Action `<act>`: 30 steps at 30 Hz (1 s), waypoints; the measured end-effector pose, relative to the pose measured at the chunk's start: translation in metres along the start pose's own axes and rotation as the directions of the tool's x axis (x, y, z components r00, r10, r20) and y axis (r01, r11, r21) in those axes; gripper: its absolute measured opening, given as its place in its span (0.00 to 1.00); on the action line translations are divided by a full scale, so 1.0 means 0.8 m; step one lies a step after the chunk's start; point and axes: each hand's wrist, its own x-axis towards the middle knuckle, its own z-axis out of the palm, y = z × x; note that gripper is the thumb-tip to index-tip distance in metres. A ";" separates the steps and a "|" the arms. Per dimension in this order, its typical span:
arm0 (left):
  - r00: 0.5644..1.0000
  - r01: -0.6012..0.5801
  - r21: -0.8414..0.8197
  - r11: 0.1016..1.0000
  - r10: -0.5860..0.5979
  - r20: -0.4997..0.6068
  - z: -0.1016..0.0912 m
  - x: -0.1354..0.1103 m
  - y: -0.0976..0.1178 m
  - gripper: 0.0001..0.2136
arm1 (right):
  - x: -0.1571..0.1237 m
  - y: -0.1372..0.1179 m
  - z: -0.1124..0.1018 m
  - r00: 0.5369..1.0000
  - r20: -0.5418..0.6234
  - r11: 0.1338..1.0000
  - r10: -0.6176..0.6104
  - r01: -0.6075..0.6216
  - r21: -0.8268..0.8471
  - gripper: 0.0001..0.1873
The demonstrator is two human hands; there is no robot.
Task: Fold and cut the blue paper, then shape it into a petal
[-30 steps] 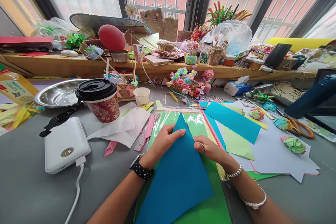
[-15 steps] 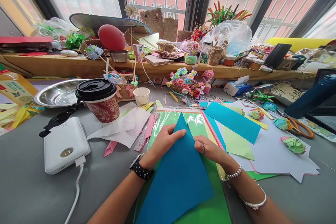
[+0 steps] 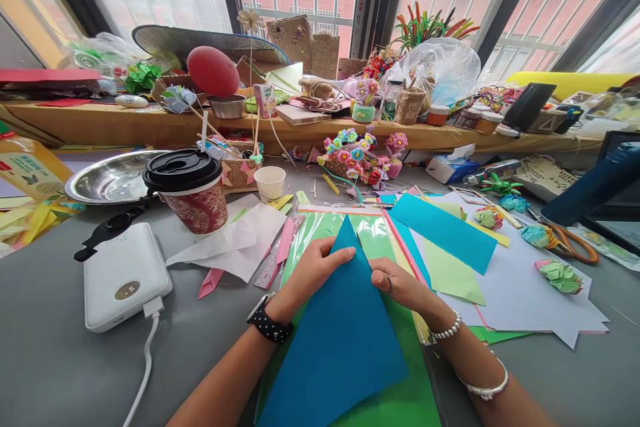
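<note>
A sheet of blue paper [image 3: 340, 340], with a narrow pointed top and a wide lower end, is raised in front of me. My left hand [image 3: 316, 268] grips its upper left side, thumb on the front and the other fingers behind. At the upper right edge, my right hand [image 3: 397, 280] is closed on the paper, with the thumb beside the edge and its other fingers curled. Beneath lies a clear-wrapped stack of coloured paper [image 3: 420, 387], green on top.
To the left are a white power bank [image 3: 125, 273] with a cable, a lidded coffee cup [image 3: 195, 203] and crumpled white paper [image 3: 240, 240]. Paper sheets [image 3: 525, 300], a blue strip [image 3: 443, 230], folded paper flowers [image 3: 560, 277] and scissors [image 3: 575, 243] lie on the right.
</note>
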 end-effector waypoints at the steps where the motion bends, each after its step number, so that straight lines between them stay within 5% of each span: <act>1: 1.000 0.000 0.001 1.000 0.000 -0.001 0.000 0.000 0.000 0.15 | 0.000 0.000 0.000 1.000 -0.005 1.000 0.001 -0.001 -0.001 0.31; 30: 1.000 0.008 0.023 1.000 -0.008 -0.014 0.002 0.000 0.000 0.15 | 0.001 0.006 0.002 0.999 -0.030 1.000 -0.014 0.013 -0.010 0.32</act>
